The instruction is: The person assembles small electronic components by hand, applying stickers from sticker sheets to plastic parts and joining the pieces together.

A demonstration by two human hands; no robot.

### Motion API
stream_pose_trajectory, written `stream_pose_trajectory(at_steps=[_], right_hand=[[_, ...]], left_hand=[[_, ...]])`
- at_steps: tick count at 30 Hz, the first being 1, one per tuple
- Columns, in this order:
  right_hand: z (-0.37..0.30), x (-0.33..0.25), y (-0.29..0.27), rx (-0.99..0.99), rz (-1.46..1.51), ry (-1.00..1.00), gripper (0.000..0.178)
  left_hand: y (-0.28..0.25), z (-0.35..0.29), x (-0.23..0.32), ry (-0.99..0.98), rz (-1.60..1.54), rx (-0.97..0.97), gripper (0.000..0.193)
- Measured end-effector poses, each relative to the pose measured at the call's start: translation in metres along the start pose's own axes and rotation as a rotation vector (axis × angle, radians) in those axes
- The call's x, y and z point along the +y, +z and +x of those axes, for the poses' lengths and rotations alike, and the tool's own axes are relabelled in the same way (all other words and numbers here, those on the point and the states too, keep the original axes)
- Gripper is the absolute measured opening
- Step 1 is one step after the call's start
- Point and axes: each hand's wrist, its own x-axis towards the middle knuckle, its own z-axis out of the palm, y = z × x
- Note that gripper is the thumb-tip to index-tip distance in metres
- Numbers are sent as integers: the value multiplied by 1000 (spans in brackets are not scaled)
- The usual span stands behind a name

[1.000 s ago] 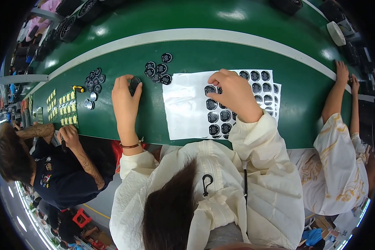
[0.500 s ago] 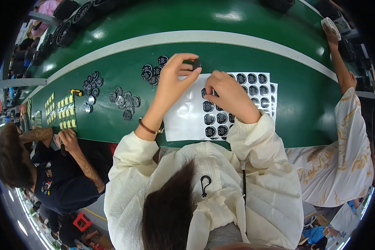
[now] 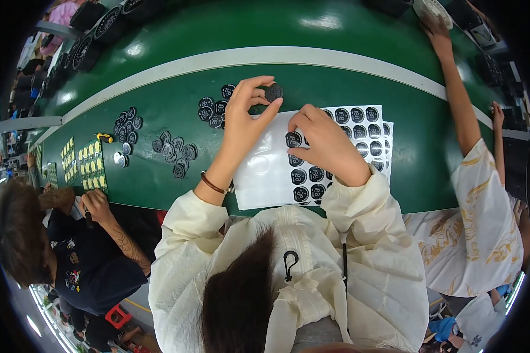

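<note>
My left hand (image 3: 248, 109) is raised over the table, pinching a dark round disc (image 3: 274, 92) by its edge between thumb and fingers. Below and right of it, my right hand (image 3: 324, 140) is bent over a white sticker sheet (image 3: 256, 170). Its thumb and fingertips close around a black round sticker (image 3: 293, 139) at the left end of a row. Whether that sticker has come off the backing, I cannot tell. Rows of black round stickers with pale print cover the sheet's right part, some hidden by my hand; its left part is bare backing.
Black discs (image 3: 220, 106) lie beyond my left wrist, with more groups (image 3: 178, 151) further left. A yellow-and-black tool (image 3: 105, 137) and yellow-green panels (image 3: 90, 165) lie near a co-worker's hand (image 3: 95, 206). Another person's arm (image 3: 458, 100) reaches across at right. A white strip (image 3: 265, 55) crosses the table.
The disc in my left hand has turned to show its round face. My right thumb and fingers have spread around a sticker. The co-worker's arm at right has swung inward over the table.
</note>
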Motion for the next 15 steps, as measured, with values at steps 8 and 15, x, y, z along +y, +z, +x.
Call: stream_pose_trajectory(at_steps=[8,15], right_hand=[[0,-3,2,-37,-67,33,33],[1,-5,2,-20,-80,44,33]], left_hand=[[2,-4,-2,73,187,-59,31],[5,-8,8,-67,169,-100,29]])
